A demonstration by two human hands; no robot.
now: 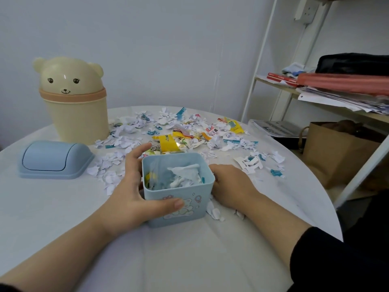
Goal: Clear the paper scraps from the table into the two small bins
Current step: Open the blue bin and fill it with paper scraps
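1. Small square pale-blue plastic bin [179, 199]: near edge of white round counter [63, 207], lid off, part-filled.
2. Left hand [130, 192], right hand [229, 184]: clasping bin's opposite walls.
3. Torn white and coloured paper scraps [168, 131]: strewn behind bin; likely featherlight, limp, best pinched in bunches.

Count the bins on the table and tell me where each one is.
2. The blue bin sits open near the front, held between the left hand and the right hand; its blue lid lies apart at left. The bear bin stands closed at back left.
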